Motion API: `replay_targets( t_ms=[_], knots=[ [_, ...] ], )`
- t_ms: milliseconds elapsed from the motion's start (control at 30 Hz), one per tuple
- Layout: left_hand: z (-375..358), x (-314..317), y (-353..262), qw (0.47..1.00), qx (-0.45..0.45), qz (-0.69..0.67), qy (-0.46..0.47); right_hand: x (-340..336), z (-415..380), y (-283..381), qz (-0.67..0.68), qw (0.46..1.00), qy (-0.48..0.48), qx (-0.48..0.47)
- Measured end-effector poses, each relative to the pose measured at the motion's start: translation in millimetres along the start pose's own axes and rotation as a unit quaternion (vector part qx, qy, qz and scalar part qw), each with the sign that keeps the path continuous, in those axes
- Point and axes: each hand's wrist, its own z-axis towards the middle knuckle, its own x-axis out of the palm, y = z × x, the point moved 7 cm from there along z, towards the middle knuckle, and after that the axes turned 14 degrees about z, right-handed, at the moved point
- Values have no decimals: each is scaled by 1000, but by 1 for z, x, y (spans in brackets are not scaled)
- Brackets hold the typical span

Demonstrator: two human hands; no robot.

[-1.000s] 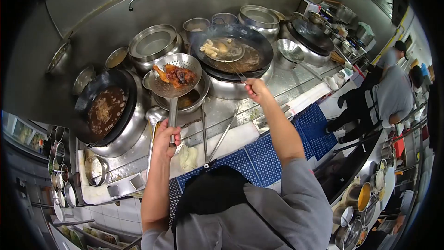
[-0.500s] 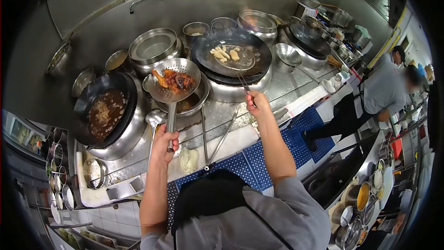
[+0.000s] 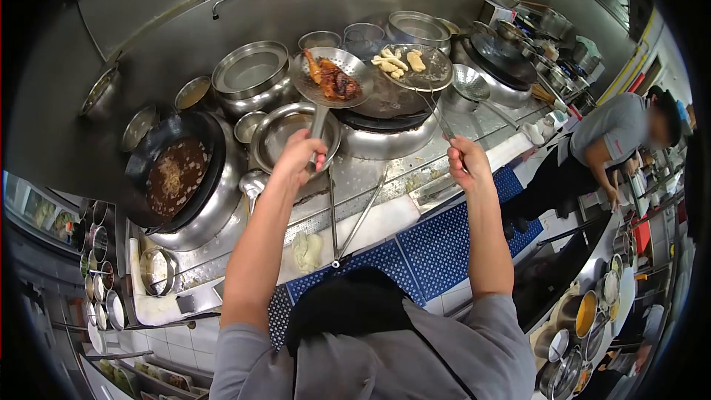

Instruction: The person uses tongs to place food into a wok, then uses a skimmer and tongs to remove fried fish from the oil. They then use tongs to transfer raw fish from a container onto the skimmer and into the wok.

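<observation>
A: Item one, left hand (image 3: 300,154)?
B: Closed around the handle of a perforated skimmer ladle (image 3: 332,76). Arm stretched forward and up; wrist raised above the steel basin (image 3: 285,133).

A: Load and axis of the ladle?
B: A browned, glazed piece of fried meat (image 3: 331,79) lies in the bowl. The handle runs from the fist away from the body and slightly right, so the bowl hangs over the near-left rim of the middle wok (image 3: 389,100).

A: Item two, right hand (image 3: 465,163)?
B: Fisted on the thin handle of a wire strainer (image 3: 418,67). The handle slants up and to the left from the hand. Pale dough-like pieces (image 3: 396,63) sit on the mesh, held above the same wok.

A: Relation between the two tools?
B: Bowls side by side, ladle left, strainer right, rims near or just touching; I cannot tell which. Each hand stands behind its own tool; neither crosses over.

A: Surroundings?
B: Left wok (image 3: 174,174) holds dark brown liquid. Long tongs (image 3: 355,215) lie on the counter between the arms. A co-worker (image 3: 615,137) bends at the far right, well apart.
</observation>
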Motion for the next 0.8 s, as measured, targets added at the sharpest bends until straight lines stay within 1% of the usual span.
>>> replay_targets(
  t_ms=[67,100,200,233,333,367,467,533,567,667,700,733,800],
  knots=[
    [18,16,2,1000,-12,2,24,-2,-13,1,10,1000,0,9],
    [23,22,4,1000,-24,1,6,-2,-16,-2,18,999,23,19],
    [36,42,6,998,-35,56,17,-9,-20,-17,45,998,18,36],
    [40,46,10,997,-33,66,6,-10,-20,-23,51,997,35,46],
    [56,54,15,989,-23,144,23,-14,-18,-38,49,996,40,66],
    [57,57,12,987,-16,161,13,-11,-20,-40,54,995,49,73],
    [56,62,6,977,-4,214,-21,-17,-14,-40,61,997,10,53],
    [52,64,-5,967,2,249,-49,-15,-14,-40,46,998,13,47],
    [53,61,-5,967,4,245,-71,-12,-14,-40,44,998,16,47],
    [62,54,-5,972,-26,233,-20,-6,-15,-41,48,997,18,53],
    [65,50,-8,967,-12,253,-27,-10,-14,-45,50,997,14,54],
    [68,48,-11,961,0,274,-37,-12,-12,-44,51,997,12,51],
    [73,44,-14,942,21,321,-97,-7,-14,-45,35,998,17,57]
  ],
)
